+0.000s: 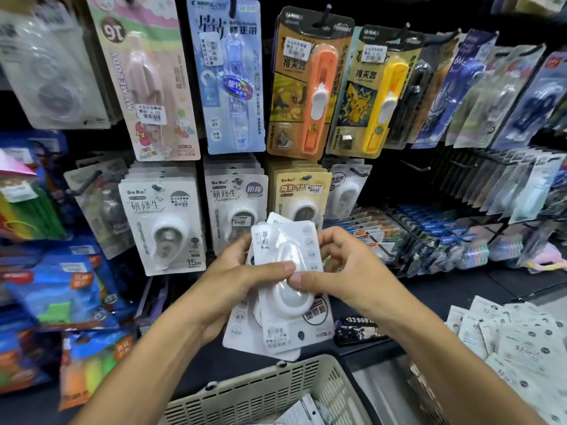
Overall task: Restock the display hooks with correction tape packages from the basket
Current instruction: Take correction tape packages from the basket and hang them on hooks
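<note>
Both hands hold a fanned stack of white correction tape packages point(287, 289) upside down in front of the display. My left hand point(236, 271) grips the stack from the left, thumb on the top blister. My right hand point(340, 265) pinches the top package from the right, thumb beside the left thumb. Below them stands the beige slotted basket point(260, 391), with a few white packages showing inside. Behind the hands hang rows of BoBo correction tape packages point(165, 222) on black display hooks point(158, 188).
The upper hooks carry other carded stationery, among them an orange clip pusher point(310, 84) and a yellow one point(371, 93). Loose white packages point(515, 348) lie piled at the lower right. Blue packs point(55, 286) hang at the left. Sloped racks of small goods point(429, 237) fill the right.
</note>
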The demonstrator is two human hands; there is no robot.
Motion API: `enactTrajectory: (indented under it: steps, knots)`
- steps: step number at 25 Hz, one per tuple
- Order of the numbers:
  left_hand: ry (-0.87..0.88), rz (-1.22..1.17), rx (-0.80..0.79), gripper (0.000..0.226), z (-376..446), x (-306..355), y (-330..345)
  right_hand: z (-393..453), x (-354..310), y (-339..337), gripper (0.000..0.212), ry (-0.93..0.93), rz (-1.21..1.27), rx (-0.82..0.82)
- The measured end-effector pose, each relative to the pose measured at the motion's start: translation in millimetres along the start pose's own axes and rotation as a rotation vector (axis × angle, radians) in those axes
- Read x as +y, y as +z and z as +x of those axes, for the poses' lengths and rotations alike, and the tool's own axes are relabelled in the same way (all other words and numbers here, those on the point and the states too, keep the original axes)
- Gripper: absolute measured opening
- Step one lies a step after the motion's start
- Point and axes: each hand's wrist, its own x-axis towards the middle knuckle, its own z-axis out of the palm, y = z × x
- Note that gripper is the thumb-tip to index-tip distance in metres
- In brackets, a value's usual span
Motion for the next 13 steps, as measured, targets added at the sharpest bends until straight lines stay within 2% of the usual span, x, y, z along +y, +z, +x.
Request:
enactTrajectory:
  steps: [3, 5, 7, 10, 12, 13]
  knots:
    - [-0.020, 0.049, -0.075, 0.074, 1, 2, -2, 0, -8, -12, 0.063, 0.002, 0.034, -0.074]
    - [-0.083, 0.049, -0.137, 0.092, -1, 2, -5, -1, -8, -16, 0.061, 0.082, 0.175, -0.171]
    - [-0.138, -0.005, -0.201, 0.102, -2, 1, -8, 0, -2, -17, 0.059, 0.141, 0.295, -0.157]
    - [-0.123, -0.028, -0.196, 0.096, -3, 4, -11, 0, 5, -19, 0.059, 0.203, 0.403, -0.110]
    - [-0.129, 0.050, -0.194, 0.088, -4, 8, -12, -1, 2, -28, 0.051, 0.223, 0.257, -0.188]
    - [-0.135, 0.118, -0.225, 0.084, -5, 9, -11, -2, -2, -35, 0.040, 0.219, 0.134, -0.248]
